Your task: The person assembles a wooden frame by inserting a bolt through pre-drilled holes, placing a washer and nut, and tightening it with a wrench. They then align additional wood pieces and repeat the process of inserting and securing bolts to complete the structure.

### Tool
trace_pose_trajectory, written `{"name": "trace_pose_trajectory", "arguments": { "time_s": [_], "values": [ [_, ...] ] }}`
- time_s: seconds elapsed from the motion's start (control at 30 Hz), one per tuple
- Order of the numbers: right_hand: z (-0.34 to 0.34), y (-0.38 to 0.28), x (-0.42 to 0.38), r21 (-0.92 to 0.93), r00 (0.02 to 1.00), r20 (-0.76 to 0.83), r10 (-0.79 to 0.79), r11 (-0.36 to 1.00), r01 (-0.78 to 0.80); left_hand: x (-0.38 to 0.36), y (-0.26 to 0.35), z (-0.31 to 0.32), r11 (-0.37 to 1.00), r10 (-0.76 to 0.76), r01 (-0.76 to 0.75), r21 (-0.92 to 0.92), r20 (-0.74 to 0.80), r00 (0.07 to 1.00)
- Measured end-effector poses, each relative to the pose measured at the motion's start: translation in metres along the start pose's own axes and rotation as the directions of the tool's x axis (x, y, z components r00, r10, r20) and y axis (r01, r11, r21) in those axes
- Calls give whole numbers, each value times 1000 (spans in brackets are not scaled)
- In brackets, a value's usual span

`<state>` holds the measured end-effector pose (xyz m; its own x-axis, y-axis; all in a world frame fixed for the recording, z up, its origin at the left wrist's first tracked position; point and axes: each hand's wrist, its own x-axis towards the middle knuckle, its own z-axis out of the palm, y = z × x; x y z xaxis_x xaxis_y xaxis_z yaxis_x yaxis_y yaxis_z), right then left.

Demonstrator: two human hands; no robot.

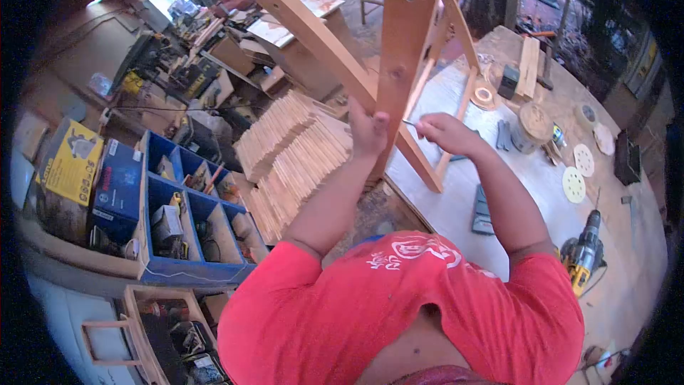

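A light wooden frame [400,50] with several legs stands on the worktable in front of me. My left hand [368,130] is wrapped against the near leg, its thumb on the front face and its fingers at the left side. Just right of that leg, my right hand [443,132] is closed on a thin metal tool [408,122], whose tip points at the leg's side. What the tool's tip touches is too small to tell. A dark screw hole shows near the top of the leg.
The worktable [456,207] bears a yellow drill [586,253], a round tub [531,128], a tape roll [482,96] and sanding discs [573,185]. Stacked wood strips [299,160] lie left of the frame, beside a blue compartment box [196,207]. A cabinet stands behind.
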<state>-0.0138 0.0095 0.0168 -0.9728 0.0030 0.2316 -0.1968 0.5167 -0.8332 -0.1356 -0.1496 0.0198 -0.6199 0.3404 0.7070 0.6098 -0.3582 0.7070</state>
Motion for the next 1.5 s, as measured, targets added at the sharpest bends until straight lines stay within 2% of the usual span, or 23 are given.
{"name": "trace_pose_trajectory", "arguments": {
  "time_s": [0.17, 0.23, 0.3, 0.4, 0.43, 0.47, 0.6, 0.67, 0.73, 0.77, 0.8, 0.83, 0.9, 0.93, 1.0, 1.03, 1.07, 1.13, 1.2, 1.23, 1.27, 1.37, 1.5],
  "values": [
    [40, 53, 0, 75, 961, -202, 192, 981, -180, 0, -10, -11, 996, -26, 32, -79, 75, 997],
    [38, 70, -10, 168, 936, -215, 278, 955, -245, -8, -55, -31, 860, -333, 393, -325, 225, 916],
    [29, 83, -31, 135, 801, -545, 249, 968, -210, 10, -17, -22, 708, -441, 538, -457, 309, 843],
    [16, 82, -104, -44, 603, -747, 281, 883, -467, 41, -5, -27, 670, -353, 547, -501, 433, 829],
    [18, 93, -137, -52, 496, -816, 296, 817, -574, 60, -7, -34, 689, -136, 475, -547, 545, 827],
    [20, 99, -170, -92, 434, -828, 355, 677, -730, 75, -6, -36, 684, 93, 402, -609, 619, 780],
    [42, 92, -223, -95, 183, -797, 576, 180, -979, 110, 31, -35, 536, 138, 453, -712, 603, 785],
    [51, 96, -216, -308, 353, -906, 233, 208, -928, 134, 49, -33, 489, 205, 359, -795, 505, 838],
    [28, 27, -143, -221, 354, -929, 104, 612, -760, 166, 54, -33, 437, 245, 379, -816, 514, 822],
    [13, -32, -100, 103, 321, -885, 337, 815, -571, 178, 60, -33, 409, 268, 382, -829, 509, 818],
    [4, -59, -69, 280, 460, -863, 210, 956, 89, 180, 79, -35, 233, 149, 540, -809, 578, 802],
    [-2, -113, -29, 289, 543, -839, 31, 872, 396, 184, 73, -34, 215, 157, 550, -807, 584, 796],
    [-20, -170, 21, -285, 504, -784, -361, 932, 225, 195, 60, -29, 319, 301, 561, -764, 642, 705],
    [-23, -192, 36, -297, 501, -784, -367, 930, 216, 194, 65, -32, 418, 296, 452, -788, 589, 752],
    [-24, -219, 51, 386, 629, -776, -41, 757, 527, 197, 45, -36, 310, 292, 567, -763, 644, 707],
    [-20, -217, 51, 383, 627, -778, -42, 759, 526, 198, 48, -41, 205, 283, 668, -715, 697, 659],
    [-20, -212, 50, 314, 570, -821, -29, 811, 494, 190, 56, -42, 429, 208, 514, -743, 635, 744],
    [-6, -223, 58, 177, 378, -926, -4, 879, 443, 180, 61, -44, 487, 205, 465, -739, 614, 762],
    [-15, -199, 30, 136, 429, -902, -59, 902, 410, 178, 60, -51, 545, 219, 400, -736, 586, 780],
    [-19, -191, 20, 98, 476, -874, -99, 923, 371, 172, 51, -56, 413, 219, 451, -791, 567, 794],
    [-12, -197, 17, 126, 370, -927, -67, 872, 474, 166, 42, -60, 270, 219, 489, -829, 548, 808],
    [-1, -166, -16, 198, 268, -962, 48, 799, 568, 155, 16, -74, 170, 156, 517, -839, 541, 827],
    [6, -168, -15, 178, 315, -949, -18, 795, 580, 146, 13, -85, 194, 177, 468, -862, 500, 848]
  ]
}}
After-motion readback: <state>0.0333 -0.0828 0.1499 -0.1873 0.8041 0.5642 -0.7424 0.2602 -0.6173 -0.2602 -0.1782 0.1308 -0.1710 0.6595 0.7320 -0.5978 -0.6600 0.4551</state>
